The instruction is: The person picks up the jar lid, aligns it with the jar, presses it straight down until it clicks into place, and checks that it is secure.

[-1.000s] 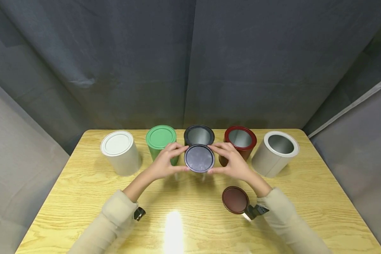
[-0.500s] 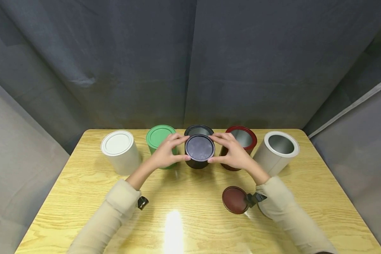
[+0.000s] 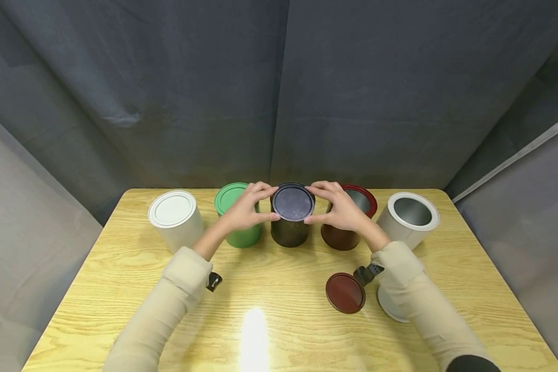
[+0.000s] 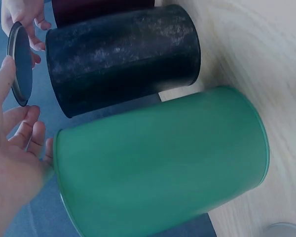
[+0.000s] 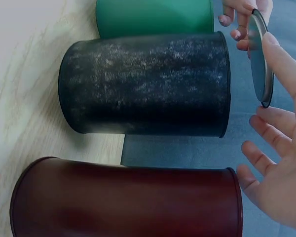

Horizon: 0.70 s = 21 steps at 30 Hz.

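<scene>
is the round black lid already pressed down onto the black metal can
No, in the right wrist view the round black lid sits apart from the black metal can, with a visible gap at the rim.

On the wooden desk (image 3: 121, 289) five cans stand in a row near the far edge. From left to right they are a white can (image 3: 176, 221) with its lid on, a green can (image 3: 242, 235) with its lid on, a black can (image 3: 289, 232), a dark red can (image 3: 341, 236) that is open, and an open white can (image 3: 411, 219). The left hand (image 3: 244, 209) and the right hand (image 3: 339, 209) hold the black lid (image 3: 293, 202) by its edge, one on each side, just over the mouth of the black can. A dark red lid (image 3: 345, 293) lies flat on the desk nearer to the person, just beside the right sleeve (image 3: 414, 294). A white lid (image 3: 390, 307) lies partly under this sleeve.
</scene>
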### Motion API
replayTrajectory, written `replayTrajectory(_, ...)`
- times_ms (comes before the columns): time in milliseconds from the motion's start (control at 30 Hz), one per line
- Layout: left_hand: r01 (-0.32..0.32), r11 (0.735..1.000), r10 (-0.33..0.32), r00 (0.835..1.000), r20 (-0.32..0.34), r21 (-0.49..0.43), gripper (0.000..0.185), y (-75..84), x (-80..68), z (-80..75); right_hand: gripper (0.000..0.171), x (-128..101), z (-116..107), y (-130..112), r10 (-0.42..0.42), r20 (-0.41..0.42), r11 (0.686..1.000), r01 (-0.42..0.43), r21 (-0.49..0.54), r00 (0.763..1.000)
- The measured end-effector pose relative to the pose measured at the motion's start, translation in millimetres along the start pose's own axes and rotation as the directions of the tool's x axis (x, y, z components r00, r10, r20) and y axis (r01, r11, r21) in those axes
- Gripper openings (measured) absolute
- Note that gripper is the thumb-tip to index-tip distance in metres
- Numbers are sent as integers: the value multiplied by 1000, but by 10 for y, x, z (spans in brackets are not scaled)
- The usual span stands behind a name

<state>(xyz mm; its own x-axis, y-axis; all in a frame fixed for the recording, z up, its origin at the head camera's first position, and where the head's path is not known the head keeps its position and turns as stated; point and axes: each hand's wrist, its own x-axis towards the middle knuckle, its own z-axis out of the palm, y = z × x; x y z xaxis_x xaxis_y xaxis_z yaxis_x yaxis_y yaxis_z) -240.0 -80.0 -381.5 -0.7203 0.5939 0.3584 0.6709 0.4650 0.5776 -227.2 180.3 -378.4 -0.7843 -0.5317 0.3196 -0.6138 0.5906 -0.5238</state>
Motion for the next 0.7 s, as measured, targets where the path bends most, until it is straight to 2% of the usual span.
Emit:
replayTrajectory(267,46,998,-48,998,51,39,65,-62,110,-31,72,106,-51,62,35,35,999,-35,-12,999)
replayTrajectory(533,108,993,-113,986,120,41,64,-117,208,-43,71,182,-64,133,118,103,993,-118,-10,988)
replayTrajectory(700,127,990,-135,980,146,68,63,-149,251,-37,73,198,-67,168,132,127,991,-129,-34,983)
